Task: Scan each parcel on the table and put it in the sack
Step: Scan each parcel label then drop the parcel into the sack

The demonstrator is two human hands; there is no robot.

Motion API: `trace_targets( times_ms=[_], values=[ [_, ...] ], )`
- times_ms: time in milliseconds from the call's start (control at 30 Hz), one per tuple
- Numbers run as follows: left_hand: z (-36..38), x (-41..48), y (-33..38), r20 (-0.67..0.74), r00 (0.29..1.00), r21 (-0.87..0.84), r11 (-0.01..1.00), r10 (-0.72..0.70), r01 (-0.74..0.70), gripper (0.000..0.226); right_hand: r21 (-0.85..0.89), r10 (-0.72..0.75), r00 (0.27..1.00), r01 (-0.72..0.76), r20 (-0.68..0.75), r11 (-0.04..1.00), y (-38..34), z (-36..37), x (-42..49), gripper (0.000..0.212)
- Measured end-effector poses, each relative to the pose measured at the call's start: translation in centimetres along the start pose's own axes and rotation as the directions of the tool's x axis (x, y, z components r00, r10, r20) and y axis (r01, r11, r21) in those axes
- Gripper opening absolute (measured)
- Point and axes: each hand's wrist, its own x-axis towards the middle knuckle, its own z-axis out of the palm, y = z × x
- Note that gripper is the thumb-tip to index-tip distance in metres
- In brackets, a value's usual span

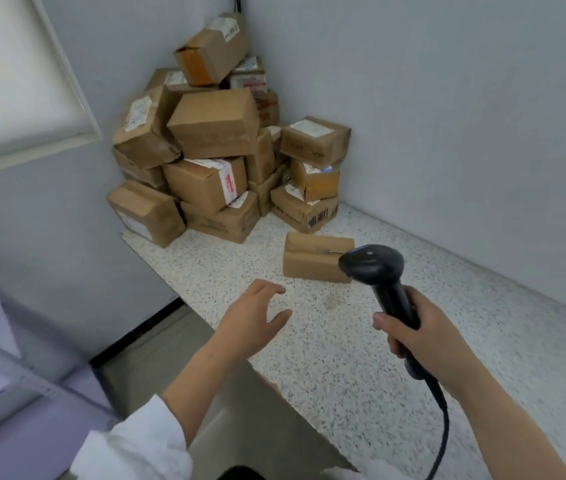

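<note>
We've got the black scanner gripped by its handle in our right hand, lower right of the frame, head aimed at a lone brown parcel lying mid-frame on the speckled table. Our left hand hovers just below-left of that parcel, fingers spread loose, holding nothing. Bigger pile of parcels sits stacked in the upper-centre corner.

Creased brown cardboard parcels; speckled stone-like table; black plastic scanner.
</note>
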Motion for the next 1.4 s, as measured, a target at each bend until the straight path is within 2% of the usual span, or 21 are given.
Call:
trace_targets(
  times_ms=[267,467,667,800,933,1067,1233,1333,1400],
  values=[
    [0.1,12.5,-4.5,0.171,0.971,-0.002,0.986,0.167,-0.169,0.049,0.053,0.110,0.984,-0.104,-0.141,0.993,-1.5,3.7,6.7,0.020],
    [0.8,22.2,-8.4,0.308,0.935,0.074,0.975,0.176,-0.208,0.065,0.117,0.211,0.928,-0.183,-0.307,0.976,-3.3,6.9,10.5,0.020],
    [5.6,27.7,-12.6,0.523,0.836,0.274,0.897,0.165,-0.348,0.090,0.209,0.344,0.826,-0.278,-0.447,0.938,-4.1,9.2,11.3,0.021],
    [7.8,28.9,-14.1,0.605,0.772,0.288,0.850,0.196,-0.442,0.106,0.233,0.411,0.782,-0.339,-0.468,0.911,-4.1,10.3,11.2,0.020],
    [8.6,30.7,-14.4,0.641,0.747,0.263,0.864,0.175,-0.429,0.118,0.269,0.453,0.753,-0.365,-0.478,0.891,-4.2,10.9,11.2,0.021],
    [9.0,31.4,-14.8,0.626,0.753,0.254,0.859,0.204,-0.444,0.114,0.290,0.475,0.734,-0.377,-0.486,0.879,-4.4,11.0,11.4,0.020],
    [8.1,30.6,-15.8,0.637,0.736,0.255,0.839,0.228,-0.481,0.109,0.274,0.471,0.750,-0.384,-0.465,0.882,-4.4,11.1,12.2,0.019],
    [7.0,30.0,-16.4,0.683,0.697,0.160,0.887,0.216,-0.432,0.108,0.249,0.457,0.770,-0.384,-0.446,0.889,-4.6,11.2,12.2,0.018],
    [5.8,29.9,-16.5,0.722,0.660,0.008,0.952,0.207,-0.307,0.097,0.235,0.451,0.778,-0.385,-0.437,0.893,-4.6,11.3,12.1,0.018]
  ],
)
